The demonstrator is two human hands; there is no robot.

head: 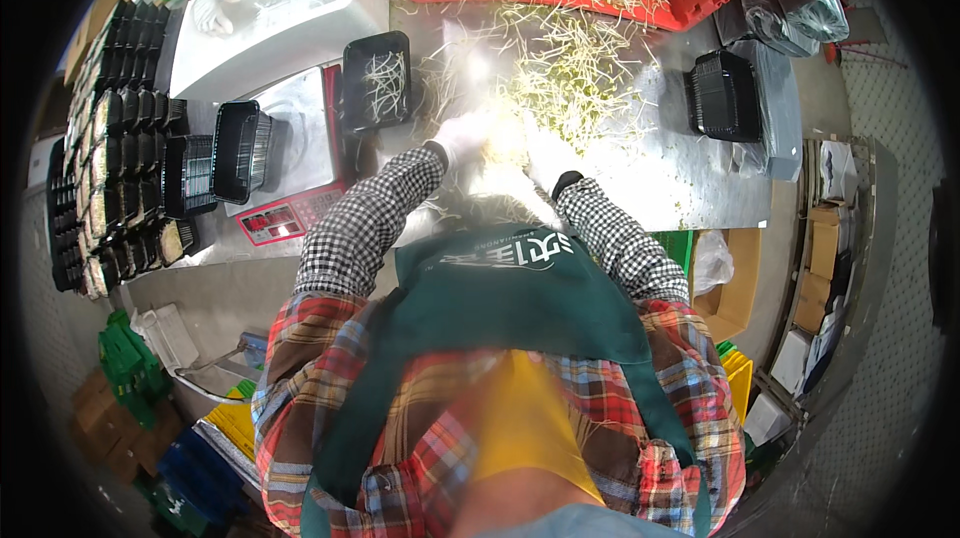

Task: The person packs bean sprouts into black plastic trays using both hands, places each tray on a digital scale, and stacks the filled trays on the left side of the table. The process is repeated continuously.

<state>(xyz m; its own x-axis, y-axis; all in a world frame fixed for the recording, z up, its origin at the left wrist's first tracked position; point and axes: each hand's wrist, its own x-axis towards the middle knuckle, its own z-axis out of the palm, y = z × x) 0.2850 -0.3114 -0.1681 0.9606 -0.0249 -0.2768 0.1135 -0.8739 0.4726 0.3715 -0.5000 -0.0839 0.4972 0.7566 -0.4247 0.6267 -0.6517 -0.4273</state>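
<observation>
Between my two white-gloved hands is a bunch of pale sprouts (504, 134), partly washed out by glare. My left hand (463, 137) grips its left side, and my right hand (551, 154) presses on its right side; the exact finger positions are lost in the brightness. Loose sprouts (577, 80) lie spread over the metal table (667, 189) just beyond my hands. Left of them, a black plastic tray (356, 99) holds a few sprouts. Farther back stands a red plastic crate (686, 2) heaped with more sprouts.
A digital scale (281, 221) with a black tray (241, 152) on it sits to the left, beside stacks of filled black trays (124, 163). Behind it is a white foam box (247, 50), with another person's gloved hand (210, 9) over it. Black trays (724, 95) stand at right.
</observation>
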